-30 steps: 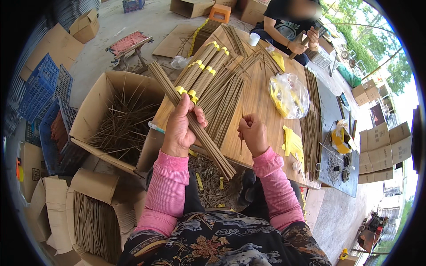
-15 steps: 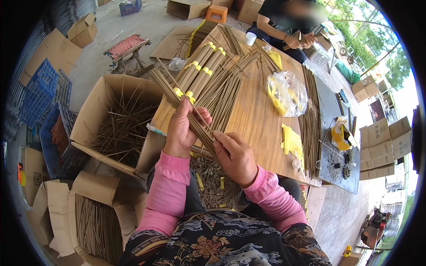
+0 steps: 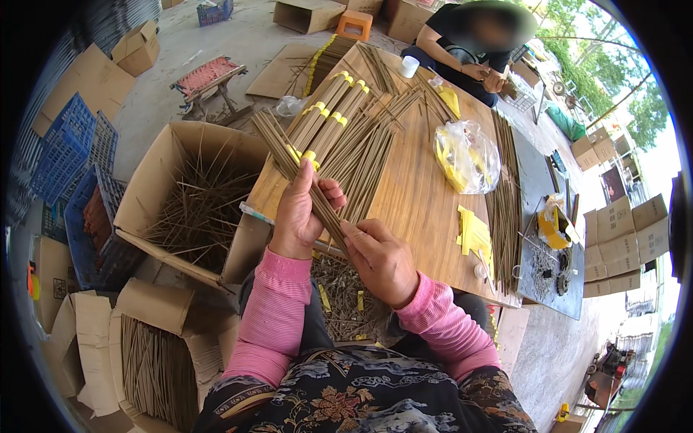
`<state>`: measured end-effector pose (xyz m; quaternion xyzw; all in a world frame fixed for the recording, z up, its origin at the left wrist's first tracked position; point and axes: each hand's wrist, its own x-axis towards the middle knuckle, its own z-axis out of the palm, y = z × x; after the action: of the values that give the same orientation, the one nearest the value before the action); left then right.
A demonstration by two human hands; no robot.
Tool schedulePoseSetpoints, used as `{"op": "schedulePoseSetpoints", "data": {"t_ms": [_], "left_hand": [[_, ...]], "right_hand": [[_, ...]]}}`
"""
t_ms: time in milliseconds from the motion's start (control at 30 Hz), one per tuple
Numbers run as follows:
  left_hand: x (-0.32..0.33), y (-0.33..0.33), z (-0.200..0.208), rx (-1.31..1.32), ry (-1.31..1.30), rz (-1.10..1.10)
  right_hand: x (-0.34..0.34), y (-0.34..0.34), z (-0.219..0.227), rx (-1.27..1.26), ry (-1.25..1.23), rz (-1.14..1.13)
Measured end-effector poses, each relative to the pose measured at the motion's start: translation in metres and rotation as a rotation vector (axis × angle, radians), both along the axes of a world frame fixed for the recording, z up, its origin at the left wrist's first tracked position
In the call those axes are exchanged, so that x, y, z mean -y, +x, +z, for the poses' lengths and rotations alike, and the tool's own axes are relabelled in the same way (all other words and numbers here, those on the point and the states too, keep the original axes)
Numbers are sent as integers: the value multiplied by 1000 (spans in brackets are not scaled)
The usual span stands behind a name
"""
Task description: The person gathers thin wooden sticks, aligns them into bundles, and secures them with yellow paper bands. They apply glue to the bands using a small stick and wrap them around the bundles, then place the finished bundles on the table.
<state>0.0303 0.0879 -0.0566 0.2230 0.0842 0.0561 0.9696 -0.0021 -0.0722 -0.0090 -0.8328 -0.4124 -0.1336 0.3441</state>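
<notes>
Brown wooden table (image 3: 415,202): unchanged, same yellow-banded bundles of brown sticks (image 3: 323,136) lying on it. Co-worker in dark clothes (image 3: 440,29), across the table: holds both hands lower and closer together than a second ago. Open brown cardboard box (image 3: 148,180) full of loose sticks: same spot, left of the table. Held bundle of long, thin brown sticks (image 3: 276,146): raised at the table's near edge, slanting from upper left to lower right. Left hand (image 3: 296,216): same grip as before, thumb along the bundle, fingers curled round its far side. Right hand (image 3: 382,263): over the table a second ago, now at the bundle's lower part, thumb and forefinger pinching it, other fingers curled. Single thin stick: angled off the bundle half a second ago, now indistinguishable from the rest.
</notes>
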Motion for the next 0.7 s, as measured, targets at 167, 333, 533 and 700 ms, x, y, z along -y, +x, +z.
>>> {"op": "schedulePoseSetpoints", "data": {"t_ms": [167, 333, 533, 700], "left_hand": [[0, -1, 4, 12, -13, -28], [2, -3, 8, -43, 25, 7], [2, -4, 12, -43, -17, -2], [4, -4, 16, 4, 34, 70]], "right_hand": [[0, -1, 0, 8, -42, 4], [0, -2, 0, 4, -71, 15], [7, 2, -3, -87, -45, 84], [25, -8, -8, -176, -58, 15]]}}
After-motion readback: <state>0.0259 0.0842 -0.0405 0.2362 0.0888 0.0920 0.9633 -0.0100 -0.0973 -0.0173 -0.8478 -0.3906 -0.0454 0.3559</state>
